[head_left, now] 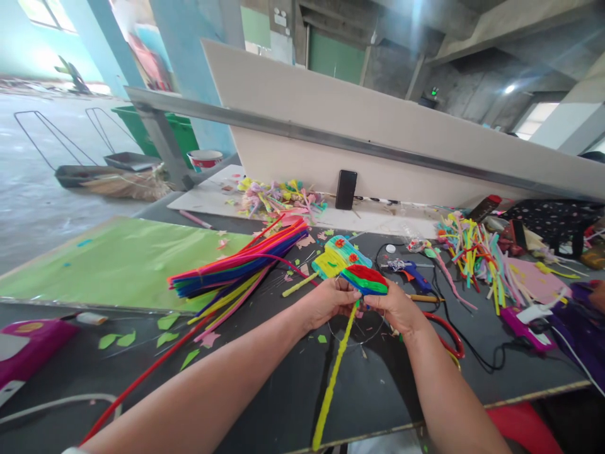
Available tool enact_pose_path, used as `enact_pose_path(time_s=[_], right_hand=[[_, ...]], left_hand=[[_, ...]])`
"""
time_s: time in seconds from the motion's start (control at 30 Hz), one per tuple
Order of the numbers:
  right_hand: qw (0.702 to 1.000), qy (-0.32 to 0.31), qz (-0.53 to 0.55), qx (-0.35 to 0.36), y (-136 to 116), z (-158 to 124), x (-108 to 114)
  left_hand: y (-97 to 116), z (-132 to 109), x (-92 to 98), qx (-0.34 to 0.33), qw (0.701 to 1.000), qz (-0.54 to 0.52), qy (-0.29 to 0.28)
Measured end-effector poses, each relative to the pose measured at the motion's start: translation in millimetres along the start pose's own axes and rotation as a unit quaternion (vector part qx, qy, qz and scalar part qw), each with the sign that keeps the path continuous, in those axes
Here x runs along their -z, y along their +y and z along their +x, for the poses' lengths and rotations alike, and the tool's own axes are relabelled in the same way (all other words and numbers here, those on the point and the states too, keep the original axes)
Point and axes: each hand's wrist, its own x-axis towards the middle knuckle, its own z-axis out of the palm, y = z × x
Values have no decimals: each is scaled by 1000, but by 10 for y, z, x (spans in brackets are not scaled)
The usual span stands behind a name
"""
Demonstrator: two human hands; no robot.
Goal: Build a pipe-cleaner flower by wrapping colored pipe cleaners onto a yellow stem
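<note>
Both my left hand and my right hand close around the lower edge of a pipe-cleaner craft with red, green and blue bands. My fingertips meet near the top of its yellow fuzzy stem, which slants down toward the table's front edge. A thin clear loop hangs below my fingers; what it belongs to is unclear. Just beyond my hands lies another pipe-cleaner piece in yellow and light blue with red flowers and a yellow stem. A bundle of coloured pipe cleaners rests to the left.
A blue glue gun lies to the right with its black cord. A black phone leans against the white board. Piles of pipe-cleaner pieces sit right and back. Left are a green sheet and a magenta box.
</note>
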Motion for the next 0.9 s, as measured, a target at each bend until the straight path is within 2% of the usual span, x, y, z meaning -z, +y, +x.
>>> enact_pose_path(time_s=[0.17, 0.37, 0.53, 0.77, 0.9], right_hand=[[998, 10, -50, 23, 17, 20, -75], [989, -3, -149, 16, 9, 39, -56], [980, 6, -187, 64, 44, 59, 8], [984, -3, -169, 58, 79, 76, 47], [990, -2, -142, 27, 29, 29, 15]], left_hand=[[-12, 11, 18, 3, 1000, 17, -11], [4, -10, 35, 21, 1000, 2, -22], [12, -30, 34, 53, 998, -17, -9], [14, -24, 26, 60, 998, -25, -15], [0, -34, 9, 42, 999, -24, 1]])
